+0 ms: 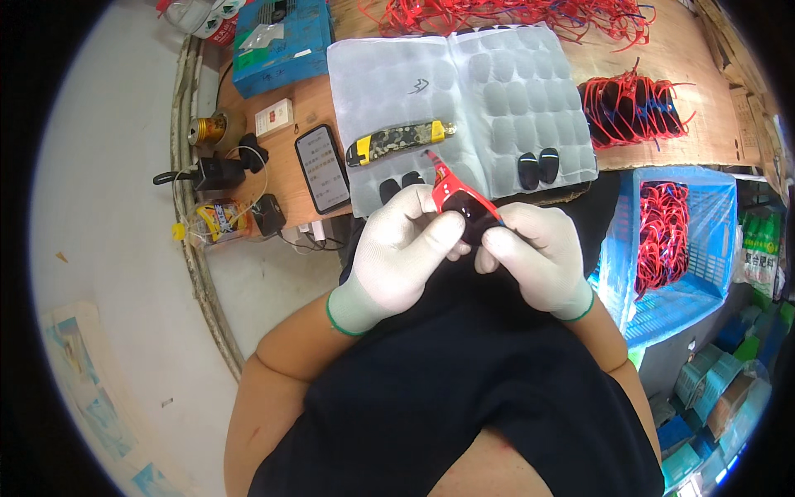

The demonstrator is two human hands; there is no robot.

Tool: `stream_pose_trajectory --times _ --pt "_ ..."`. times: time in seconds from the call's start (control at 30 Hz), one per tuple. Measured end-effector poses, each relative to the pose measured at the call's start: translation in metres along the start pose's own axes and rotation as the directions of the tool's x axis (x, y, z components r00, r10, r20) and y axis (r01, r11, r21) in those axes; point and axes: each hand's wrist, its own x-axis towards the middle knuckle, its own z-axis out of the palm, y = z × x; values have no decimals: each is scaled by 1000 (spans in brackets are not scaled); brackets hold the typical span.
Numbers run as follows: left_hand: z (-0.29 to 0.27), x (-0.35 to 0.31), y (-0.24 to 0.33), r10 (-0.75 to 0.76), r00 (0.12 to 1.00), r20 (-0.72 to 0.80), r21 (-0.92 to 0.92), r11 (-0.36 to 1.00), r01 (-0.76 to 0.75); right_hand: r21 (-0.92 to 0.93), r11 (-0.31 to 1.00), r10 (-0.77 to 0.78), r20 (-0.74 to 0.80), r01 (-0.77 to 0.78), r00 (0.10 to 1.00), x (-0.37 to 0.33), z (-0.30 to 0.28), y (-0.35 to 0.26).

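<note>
Both my hands wear white gloves and hold one pair of red sunglasses [454, 197] with dark lenses, close in front of my body. My left hand [407, 242] grips the frame's left side, thumb on the dark lens. On the right side my right hand [534, 248] pinches the frame near its other lens. Just beyond them lies a white dimpled sheet [513, 91]. It bears two pairs of loose dark lenses, one pair [538, 168] at the right and the other [401, 184] partly behind my left hand. A yellow and camouflage-patterned knife-like tool [401, 142] rests on the sheet.
Red glasses frames pile up [530, 18] at the table's far edge, and a bundle [633, 110] sits at the right. A blue basket [704, 240] holds more. At the left are a phone [323, 169], a small white box [274, 118], chargers [219, 172], a bottle [219, 222] and a blue box [283, 50].
</note>
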Motion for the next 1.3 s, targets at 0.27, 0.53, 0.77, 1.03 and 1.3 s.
stream_pose_trajectory --times 0.27,0.53,0.77,1.03,1.3 --pt "-2 7 2 -209 976 -60 21 977 211 -416 854 -359 -40 311 932 -3 11 11" --pt "4 3 4 -150 987 -58 123 980 156 -400 863 -349 -25 310 937 -4 4 3" --pt "-1 -1 6 -82 996 -29 130 988 85 -185 975 -122 28 126 992 -4 -3 5" --pt "0 0 6 42 999 14 308 950 -44 -229 972 -42 20 46 999 -4 -6 -3" --pt "1 10 14 -7 999 32 364 931 -5 -349 933 -147 -139 90 979 -2 14 -9"
